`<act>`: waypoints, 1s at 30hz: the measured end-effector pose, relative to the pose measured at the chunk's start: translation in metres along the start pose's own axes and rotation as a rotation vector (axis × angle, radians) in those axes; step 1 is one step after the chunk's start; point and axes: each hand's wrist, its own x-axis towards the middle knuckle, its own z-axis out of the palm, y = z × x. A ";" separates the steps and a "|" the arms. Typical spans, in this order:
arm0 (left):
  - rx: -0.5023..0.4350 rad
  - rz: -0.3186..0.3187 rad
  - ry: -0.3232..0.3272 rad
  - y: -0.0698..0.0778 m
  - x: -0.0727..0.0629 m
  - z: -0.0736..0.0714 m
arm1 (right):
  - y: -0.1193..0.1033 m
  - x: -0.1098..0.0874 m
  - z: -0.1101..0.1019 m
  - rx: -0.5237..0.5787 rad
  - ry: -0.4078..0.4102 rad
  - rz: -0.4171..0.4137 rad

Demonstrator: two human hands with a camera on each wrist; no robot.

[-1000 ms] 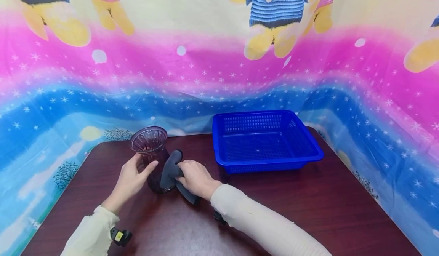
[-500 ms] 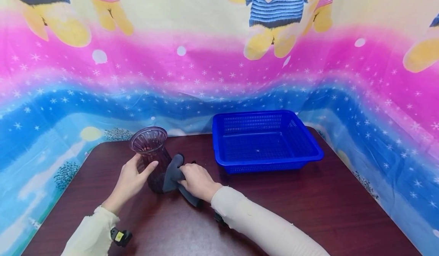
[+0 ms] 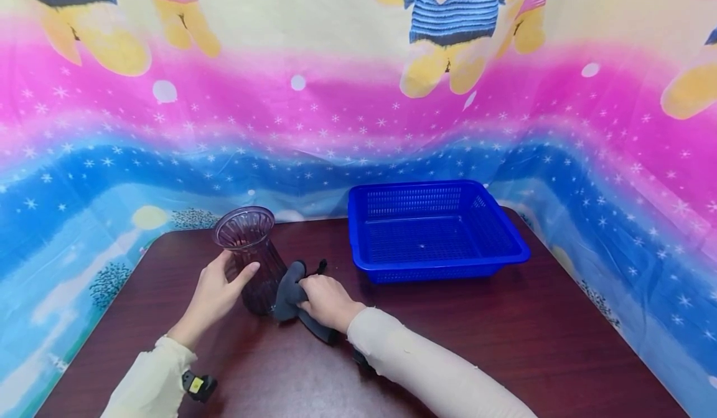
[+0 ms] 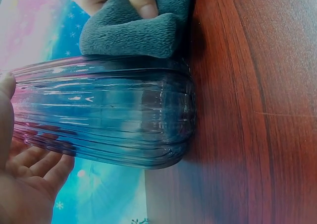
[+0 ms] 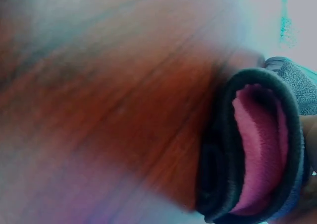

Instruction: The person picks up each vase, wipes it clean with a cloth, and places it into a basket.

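Observation:
A purple-tinted, ribbed glass vase (image 3: pixel 259 284) with a flared rim stands on the dark wooden table. My left hand (image 3: pixel 217 290) holds it from the left, thumb on the near side and fingers behind. In the left wrist view the fingers show through the clear glass (image 4: pixel 109 110). My right hand (image 3: pixel 330 300) grips a folded dark grey cloth (image 3: pixel 290 292) at the vase's lower right side. The cloth's fuzzy fold (image 4: pixel 129 38) touches the glass near the base in the left wrist view. A pink inner side (image 5: pixel 260 149) shows in the right wrist view.
A blue plastic basket (image 3: pixel 437 269) with perforated walls stands at the back right of the table (image 3: pixel 482 349). A printed curtain (image 3: pixel 313 119) hangs behind and along both sides. Each wrist wears a small black device (image 3: pixel 198 385).
My right hand and the cloth have moved a little right and toward me, down along the vase's side. The left hand and the vase stay in place.

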 end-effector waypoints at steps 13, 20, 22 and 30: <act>0.004 -0.005 -0.011 0.000 0.000 0.001 | 0.003 0.001 0.007 0.027 -0.004 0.051; 0.054 -0.025 -0.027 0.001 -0.002 -0.001 | 0.004 0.002 0.005 0.069 -0.033 0.071; 0.068 -0.025 -0.022 0.002 -0.003 -0.001 | 0.004 0.003 0.005 0.079 -0.042 0.079; 0.123 -0.017 0.049 0.002 -0.005 0.004 | 0.005 0.004 0.005 0.090 -0.055 0.097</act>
